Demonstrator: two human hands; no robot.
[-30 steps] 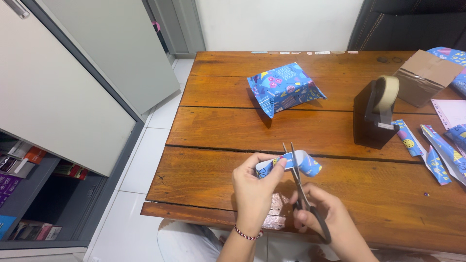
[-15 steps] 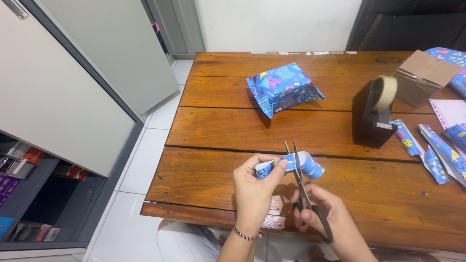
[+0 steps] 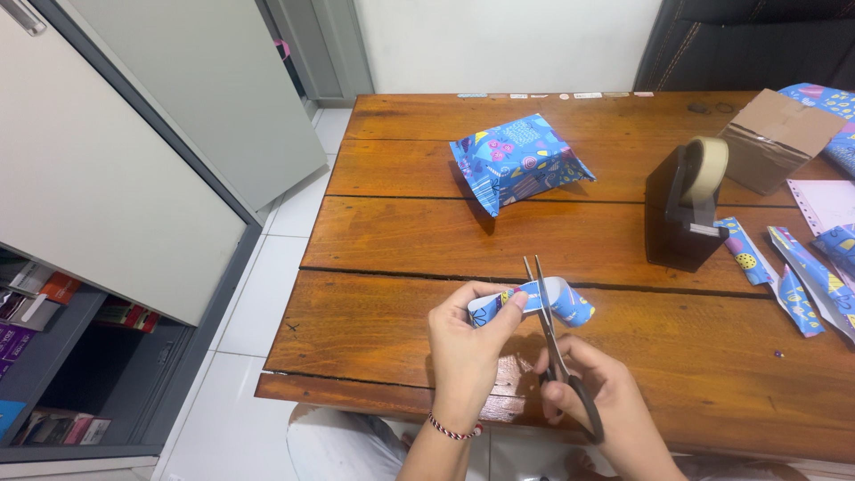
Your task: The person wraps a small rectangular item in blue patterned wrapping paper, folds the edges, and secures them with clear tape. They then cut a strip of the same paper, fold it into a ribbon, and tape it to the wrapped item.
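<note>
Scissors (image 3: 545, 312) pointing away, right hand (image 3: 597, 396), paper strip (image 3: 534, 298) crosswise, perhaps.

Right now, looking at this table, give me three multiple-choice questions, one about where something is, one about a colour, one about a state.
1. Where is the tape dispenser?
A. right of the wrapped parcel
B. on the floor
C. in the cabinet

2. What is the main colour of the paper strip?
A. red
B. blue
C. green

3. What does the right hand hold?
A. nothing
B. a cardboard box
C. scissors

Answers: 1 A, it stands on the table to the parcel's right. 2 B, the strip in the left hand is blue patterned. 3 C, its fingers are through the black handles.
</note>
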